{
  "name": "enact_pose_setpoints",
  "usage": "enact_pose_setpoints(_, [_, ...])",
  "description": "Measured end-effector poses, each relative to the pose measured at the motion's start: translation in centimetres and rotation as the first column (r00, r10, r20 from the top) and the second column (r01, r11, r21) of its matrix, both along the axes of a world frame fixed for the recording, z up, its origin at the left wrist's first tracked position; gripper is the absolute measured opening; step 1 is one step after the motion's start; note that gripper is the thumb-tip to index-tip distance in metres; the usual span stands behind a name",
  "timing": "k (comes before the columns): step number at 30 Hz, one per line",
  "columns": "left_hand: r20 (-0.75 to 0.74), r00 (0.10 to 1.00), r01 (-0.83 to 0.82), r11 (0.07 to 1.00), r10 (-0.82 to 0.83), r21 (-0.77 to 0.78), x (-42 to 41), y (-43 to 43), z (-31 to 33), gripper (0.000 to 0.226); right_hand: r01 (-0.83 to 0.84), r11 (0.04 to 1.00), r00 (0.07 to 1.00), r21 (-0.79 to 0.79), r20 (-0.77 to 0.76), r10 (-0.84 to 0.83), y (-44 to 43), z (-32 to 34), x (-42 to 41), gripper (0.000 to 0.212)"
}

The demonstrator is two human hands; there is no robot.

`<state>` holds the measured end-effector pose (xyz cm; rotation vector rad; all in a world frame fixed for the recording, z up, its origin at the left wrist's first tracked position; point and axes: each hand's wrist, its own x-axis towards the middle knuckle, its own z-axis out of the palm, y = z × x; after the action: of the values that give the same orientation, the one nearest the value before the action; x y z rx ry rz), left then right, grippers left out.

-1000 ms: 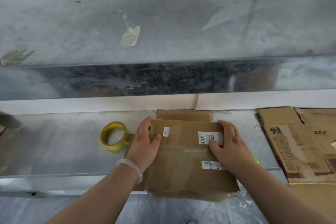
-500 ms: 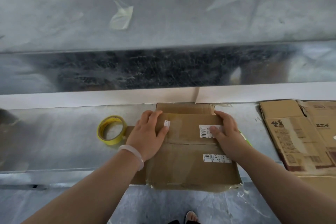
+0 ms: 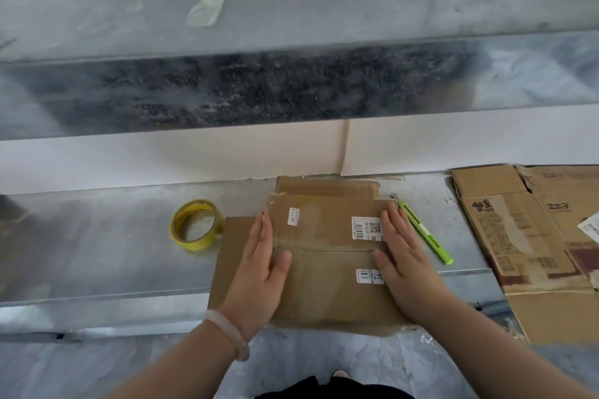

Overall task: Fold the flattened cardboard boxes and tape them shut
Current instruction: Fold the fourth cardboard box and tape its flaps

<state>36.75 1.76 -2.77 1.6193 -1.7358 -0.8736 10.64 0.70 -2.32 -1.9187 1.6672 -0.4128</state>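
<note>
A brown cardboard box (image 3: 327, 262) with white barcode labels lies on the metal shelf, its two top flaps folded together along a seam. My left hand (image 3: 259, 269) presses flat on the box's left edge with straight fingers. My right hand (image 3: 403, 256) presses flat on its right side, partly covering the labels. A side flap sticks out to the left under my left hand, and another flap shows behind the box. A yellow tape roll (image 3: 196, 225) lies flat to the left of the box.
A green utility knife (image 3: 424, 232) lies just right of the box. Flattened cardboard boxes (image 3: 531, 243) are piled at the right end of the shelf (image 3: 97, 243). A white wall runs behind, with a metal ledge above it.
Both hands have slid from the box's far edge toward its sides and flattened out. The green knife, hidden before, is now exposed to the right.
</note>
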Motion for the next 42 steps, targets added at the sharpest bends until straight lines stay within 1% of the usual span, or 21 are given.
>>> enact_pose_setpoints(2, [0.003,1.0,0.024,0.999,-0.024,0.041,-0.2,0.3,-0.4,0.067,-0.013,1.0,0.997,-0.016,-0.071,0.012,-0.5,-0.2,0.1,0.067])
enact_pose_setpoints(4, [0.022,1.0,0.015,0.996,-0.017,0.088,-0.3,-0.4,-0.2,0.068,-0.033,0.999,0.996,0.037,-0.083,0.036,-1.2,-0.1,-0.2,0.068])
enact_pose_setpoints(6, [0.031,0.999,-0.024,0.992,0.02,0.12,-0.6,-0.8,0.0,0.068,-0.02,0.995,1.0,0.096,0.008,0.019,-1.9,0.7,-1.0,0.069])
enact_pose_setpoints(8, [0.011,0.997,-0.073,0.989,0.072,0.127,-1.0,-0.9,0.2,0.068,0.075,0.992,0.987,0.103,0.137,-0.089,-1.7,1.4,-1.6,0.071])
enact_pose_setpoints(10, [-0.008,0.989,-0.148,0.985,0.149,0.087,-1.2,-1.1,0.4,0.067,0.182,0.976,0.952,0.116,0.228,-0.205,-0.2,1.6,-1.9,0.073])
enact_pose_setpoints(11, [-0.028,0.979,-0.199,0.978,0.2,0.058,-1.2,-1.3,0.5,0.067,0.195,0.972,0.939,0.129,0.262,-0.223,0.8,1.4,-1.8,0.072])
enact_pose_setpoints(13, [-0.086,0.952,-0.292,0.956,0.294,0.039,-1.2,-1.8,0.6,0.066,0.15,0.977,0.935,0.153,0.298,-0.191,2.5,0.6,-1.4,0.069])
enact_pose_setpoints(15, [-0.09,0.937,-0.338,0.941,0.339,0.026,-1.0,-1.7,0.5,0.063,0.133,0.981,0.955,0.143,0.245,-0.165,3.4,0.1,-0.8,0.065])
enact_pose_setpoints(17, [-0.077,0.94,-0.334,0.942,0.333,-0.006,-0.8,-0.9,0.1,0.061,0.144,0.984,0.97,0.107,0.182,-0.161,3.7,-0.1,-0.1,0.063])
enact_pose_setpoints(20, [-0.159,0.962,-0.219,0.975,0.22,0.024,-1.2,1.5,-0.8,0.075,0.118,0.992,0.984,0.051,0.126,-0.124,4.2,-0.1,0.2,0.066])
enact_pose_setpoints(23, [-0.087,0.984,-0.158,0.987,0.156,-0.018,-1.5,2.7,-1.5,0.079,0.098,0.995,0.995,0.009,0.027,-0.099,4.8,-0.2,-0.3,0.07])
enact_pose_setpoints(26, [-0.055,0.981,-0.188,0.982,0.188,0.0,-1.7,2.0,-1.4,0.077,0.104,0.994,0.994,-0.019,-0.012,-0.105,4.2,-0.1,-0.3,0.071])
enact_pose_setpoints(29, [-0.045,0.964,-0.26,0.965,0.261,0.022,-1.8,1.0,-1.1,0.071,0.143,0.99,0.99,0.008,0.011,-0.143,3.2,-0.2,0.1,0.063])
enact_pose_setpoints(31, [-0.159,0.916,-0.363,0.93,0.368,0.061,-2.3,1.0,-0.5,0.07,0.187,0.981,0.977,0.051,0.093,-0.191,3.3,-0.3,0.2,0.06])
enact_pose_setpoints(33, [-0.316,0.825,-0.451,0.883,0.469,0.134,-3.2,1.7,-0.5,0.072,0.259,0.96,0.94,0.108,0.199,-0.276,3.7,-0.3,0.2,0.061])
enact_pose_setpoints(34, [-0.359,0.799,-0.457,0.875,0.482,0.159,-3.4,2.0,-0.7,0.071,0.281,0.951,0.925,0.128,0.23,-0.304,4.0,-0.4,0.2,0.062])
enact_pose_setpoints(36, [-0.395,0.808,-0.393,0.9,0.436,0.19,-3.2,2.2,-1.0,0.061,0.259,0.958,0.938,0.125,0.206,-0.28,4.2,-0.4,0.1,0.062])
enact_pose_setpoints(38, [-0.338,0.872,-0.31,0.934,0.354,0.176,-2.5,1.6,-0.8,0.054,0.204,0.971,0.97,0.126,0.108,-0.218,3.6,0.1,-0.2,0.062])
enact_pose_setpoints(39, [-0.254,0.911,-0.289,0.943,0.324,0.166,-2.1,1.2,-0.7,0.055,0.19,0.971,0.978,0.141,0.056,-0.2,3.2,0.4,-0.4,0.062])
enact_pose_setpoints(41, [-0.026,0.95,-0.305,0.945,0.31,0.122,-1.6,0.6,-0.2,0.064,0.194,0.971,0.981,0.137,-0.034,-0.191,2.1,1.0,-0.4,0.064])
enact_pose_setpoints(42, [0.114,0.948,-0.302,0.953,0.298,0.012,-1.6,0.5,0.4,0.068,0.192,0.977,0.98,0.095,-0.068,-0.186,1.7,1.3,-0.4,0.065])
